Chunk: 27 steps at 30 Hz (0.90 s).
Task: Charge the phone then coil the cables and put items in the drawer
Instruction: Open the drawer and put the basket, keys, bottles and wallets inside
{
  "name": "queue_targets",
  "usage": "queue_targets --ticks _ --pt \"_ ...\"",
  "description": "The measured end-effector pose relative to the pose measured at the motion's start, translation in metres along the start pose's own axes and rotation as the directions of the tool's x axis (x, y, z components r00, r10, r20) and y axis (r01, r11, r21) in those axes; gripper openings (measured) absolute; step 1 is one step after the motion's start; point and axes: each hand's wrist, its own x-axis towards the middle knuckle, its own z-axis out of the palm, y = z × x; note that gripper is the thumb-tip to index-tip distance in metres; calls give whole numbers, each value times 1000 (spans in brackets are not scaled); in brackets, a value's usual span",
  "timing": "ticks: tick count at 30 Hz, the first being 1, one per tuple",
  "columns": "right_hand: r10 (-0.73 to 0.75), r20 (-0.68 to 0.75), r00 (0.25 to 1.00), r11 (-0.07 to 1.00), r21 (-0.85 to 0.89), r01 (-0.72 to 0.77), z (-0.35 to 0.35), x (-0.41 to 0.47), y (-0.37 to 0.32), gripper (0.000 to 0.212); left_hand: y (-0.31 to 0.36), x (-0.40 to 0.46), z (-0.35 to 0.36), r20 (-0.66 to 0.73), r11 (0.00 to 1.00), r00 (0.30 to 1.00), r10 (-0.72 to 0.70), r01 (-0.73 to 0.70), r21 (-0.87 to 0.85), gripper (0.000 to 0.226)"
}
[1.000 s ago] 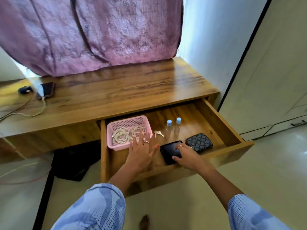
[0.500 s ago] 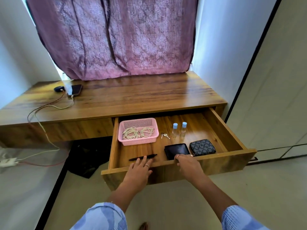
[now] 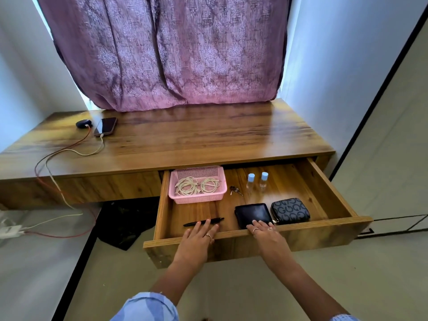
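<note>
The wooden drawer (image 3: 328, 230) stands pulled out under the desk. Inside it a pink basket (image 3: 196, 200) holds coiled white cables (image 3: 196, 185). Keys (image 3: 235, 190), two small blue-capped bottles (image 3: 257, 180), a black wallet (image 3: 253, 213), a patterned pouch (image 3: 290, 210) and a black pen (image 3: 203, 221) also lie inside. My left hand (image 3: 196, 239) rests on the drawer's front edge with straight fingers over the pen. My right hand (image 3: 266, 235) rests on the same edge, fingers touching the wallet. The phone (image 3: 105, 126) lies at the desk's back left with a white cable (image 3: 76, 151) plugged in.
A dark round device (image 3: 83, 123) with a red cable (image 3: 58, 154) sits beside the phone. The cables run down to a white power strip (image 3: 9, 230) on the floor at the left. A dark cloth (image 3: 125, 225) lies under the desk. A purple curtain (image 3: 171, 52) hangs behind.
Both hands drew back from inside the drawer to its front edge. The view pulled back and tilted up, showing more of the desk and curtain.
</note>
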Motion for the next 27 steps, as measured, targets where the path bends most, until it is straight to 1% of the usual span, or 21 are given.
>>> queue_targets --ticks 7,13,17,23,25,27 --pt "-2 28 1000 999 -40 3 -1 39 4 69 -15 32 -13 -5 1000 1000 19 -19 -8 78" --pt "-26 -20 999 999 -30 26 -3 72 8 70 -29 61 -23 -25 999 999 37 -37 17 79" --pt "-50 -41 998 998 -47 48 1 101 13 74 -39 86 -31 -72 995 996 59 -53 81 78" --pt "-84 -82 993 974 -215 64 7 142 23 88 -60 127 -51 -93 962 985 145 -118 247 69" --pt "-88 -98 991 972 -224 64 4 159 26 91 -66 144 -61 -114 960 983 144 -111 258 72" --pt "-85 -102 991 969 -239 59 -2 175 26 93 -70 158 -71 -137 970 984 112 -78 232 79"
